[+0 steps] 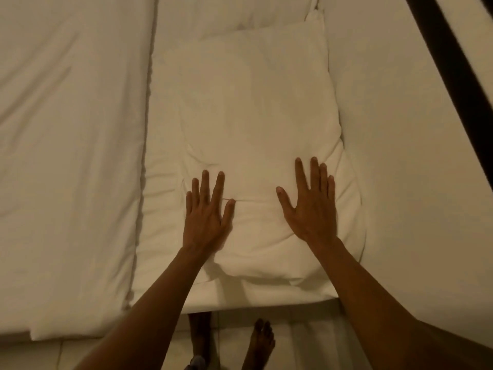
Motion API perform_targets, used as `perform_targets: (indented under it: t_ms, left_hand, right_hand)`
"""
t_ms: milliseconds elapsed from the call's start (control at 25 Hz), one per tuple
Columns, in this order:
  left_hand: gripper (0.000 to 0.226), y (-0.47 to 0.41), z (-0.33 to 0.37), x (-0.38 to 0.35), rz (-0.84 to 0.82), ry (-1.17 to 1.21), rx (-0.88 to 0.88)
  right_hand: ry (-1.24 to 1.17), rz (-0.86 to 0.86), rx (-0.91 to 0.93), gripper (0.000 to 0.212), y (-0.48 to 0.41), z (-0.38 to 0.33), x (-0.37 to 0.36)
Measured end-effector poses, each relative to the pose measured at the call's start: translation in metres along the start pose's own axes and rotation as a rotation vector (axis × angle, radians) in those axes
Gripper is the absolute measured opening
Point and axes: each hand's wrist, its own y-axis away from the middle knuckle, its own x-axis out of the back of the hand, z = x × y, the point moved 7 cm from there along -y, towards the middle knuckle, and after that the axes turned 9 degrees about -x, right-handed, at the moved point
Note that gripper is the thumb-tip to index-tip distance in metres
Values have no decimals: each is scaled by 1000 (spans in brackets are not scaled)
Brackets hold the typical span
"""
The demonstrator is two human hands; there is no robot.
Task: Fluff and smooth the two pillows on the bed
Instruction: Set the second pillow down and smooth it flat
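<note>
A white pillow [256, 113] lies lengthwise on the bed, its near end by the bed's front edge. My left hand [206, 212] rests flat on the pillow's near left part, fingers spread. On the near right part, close to the pillow's side edge, my right hand [310, 206] lies flat too, palm down. Neither hand holds anything. A crease runs across the cover between the two hands. A second white pillow [240, 14] shows only partly at the top, behind the first one.
A folded white duvet [69, 156] covers the left side of the bed. Bare white sheet [400, 129] lies to the right. A dark frame bar [458, 76] crosses the top right corner. My bare feet [260, 343] stand on the tiled floor at the bed's front edge.
</note>
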Motion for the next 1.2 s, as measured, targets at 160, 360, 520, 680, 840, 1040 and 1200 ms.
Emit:
perform_targets:
  t_ms: [160, 360, 520, 680, 840, 1040, 1200]
  left_hand:
    - [74, 37, -15, -3, -125, 7, 32]
    - [78, 75, -25, 1, -212, 8, 75]
    - [67, 33, -4, 38, 140, -3, 143]
    - [65, -23, 30, 16, 48, 45, 122]
    - [64, 4, 24, -3, -4, 51, 104]
    - [65, 25, 12, 8, 96, 211, 125]
    - [66, -9, 41, 1, 101, 178, 44]
  right_hand:
    - [-71, -8, -75, 77, 16, 29, 5]
    - [-106, -49, -70, 74, 27, 41, 11]
    - [-179, 50, -45, 73, 4, 12, 27]
    - [-96, -9, 4, 71, -19, -7, 15]
    - [-88, -7, -44, 72, 7, 29, 12]
    - [-143, -11, -86, 73, -9, 12, 17]
    - [-120, -16, -39, 69, -21, -18, 7]
